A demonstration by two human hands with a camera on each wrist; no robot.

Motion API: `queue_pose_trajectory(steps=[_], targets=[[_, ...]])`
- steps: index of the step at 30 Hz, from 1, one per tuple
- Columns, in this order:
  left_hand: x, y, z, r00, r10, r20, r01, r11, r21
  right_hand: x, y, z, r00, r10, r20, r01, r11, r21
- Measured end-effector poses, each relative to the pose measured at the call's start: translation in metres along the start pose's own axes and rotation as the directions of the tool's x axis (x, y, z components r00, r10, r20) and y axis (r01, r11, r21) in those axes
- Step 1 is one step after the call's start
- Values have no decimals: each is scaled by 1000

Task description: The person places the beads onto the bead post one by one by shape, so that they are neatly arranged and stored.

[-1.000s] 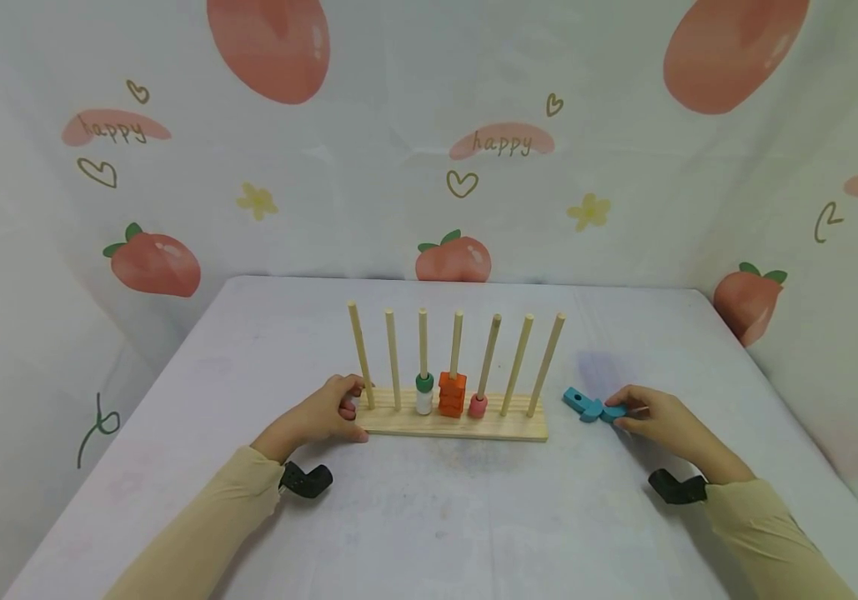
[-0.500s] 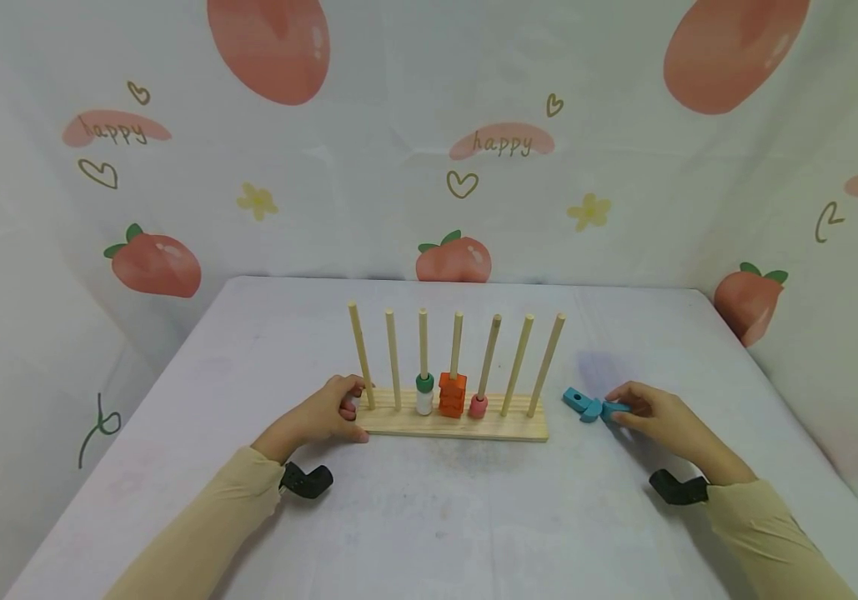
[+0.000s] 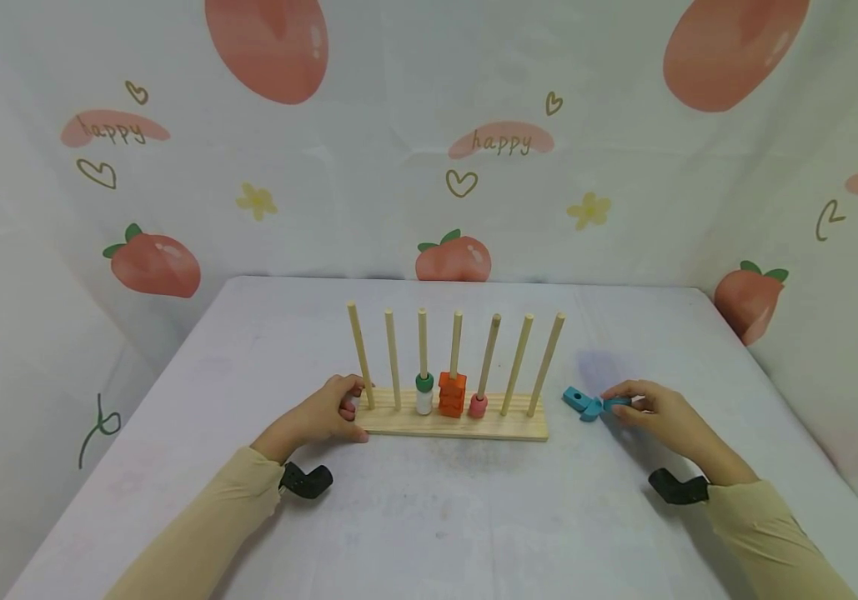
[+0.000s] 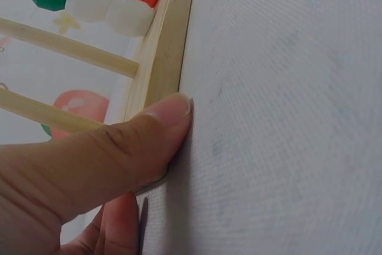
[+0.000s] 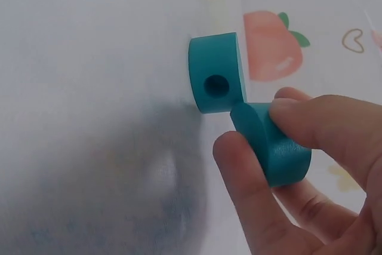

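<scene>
A pale wooden peg board (image 3: 504, 428) with several upright rods stands mid-table in the head view. My left hand (image 3: 322, 414) grips its left end, the thumb (image 4: 170, 114) pressing along the front edge in the left wrist view. Threaded on the rods are a green bead (image 3: 424, 382) over white beads (image 4: 89, 2), a stack of orange pieces (image 3: 453, 394) and pink beads (image 3: 478, 407). Right of the board, my right hand (image 3: 657, 414) pinches a teal curved block (image 5: 285, 160) between thumb and fingers. Beside it lies another teal block (image 5: 213, 58) with a round hole.
Two blue pieces, one a flat block with a hole (image 3: 575, 399), lie between the board and my right hand. A white cloth (image 3: 429, 517) covers the table. Behind it hangs a printed white backdrop (image 3: 368, 208).
The blue block in my right hand has turned and shifted slightly within the fingers. My left hand and the peg board have stayed put.
</scene>
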State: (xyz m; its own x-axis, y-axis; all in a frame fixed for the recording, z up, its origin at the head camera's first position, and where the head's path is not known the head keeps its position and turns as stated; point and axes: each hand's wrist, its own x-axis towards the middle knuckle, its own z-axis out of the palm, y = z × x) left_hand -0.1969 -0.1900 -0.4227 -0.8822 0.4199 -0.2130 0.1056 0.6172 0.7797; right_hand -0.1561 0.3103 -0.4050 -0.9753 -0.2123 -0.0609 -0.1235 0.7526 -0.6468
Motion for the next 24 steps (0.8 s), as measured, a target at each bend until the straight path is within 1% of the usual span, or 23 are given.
queue_pose_trajectory(steps=[4, 10, 18, 24], targets=[[0, 0, 0, 1000, -6, 0, 6, 1000, -2, -1, -1, 1, 1000, -5, -7, 5, 1000, -14], [1, -1, 0, 1000, -7, -1, 7, 1000, -5, -1, -3, 1, 999, -18, -47, 16, 999, -38], [1, -1, 0, 1000, -8, -6, 8, 1000, 6, 1, -7, -3, 996, -39, -81, 37, 999, -26], [-1, 0, 0, 1000, -21, -4, 21, 1000, 4, 1, -12, -5, 995, -52, -80, 53, 999, 6]])
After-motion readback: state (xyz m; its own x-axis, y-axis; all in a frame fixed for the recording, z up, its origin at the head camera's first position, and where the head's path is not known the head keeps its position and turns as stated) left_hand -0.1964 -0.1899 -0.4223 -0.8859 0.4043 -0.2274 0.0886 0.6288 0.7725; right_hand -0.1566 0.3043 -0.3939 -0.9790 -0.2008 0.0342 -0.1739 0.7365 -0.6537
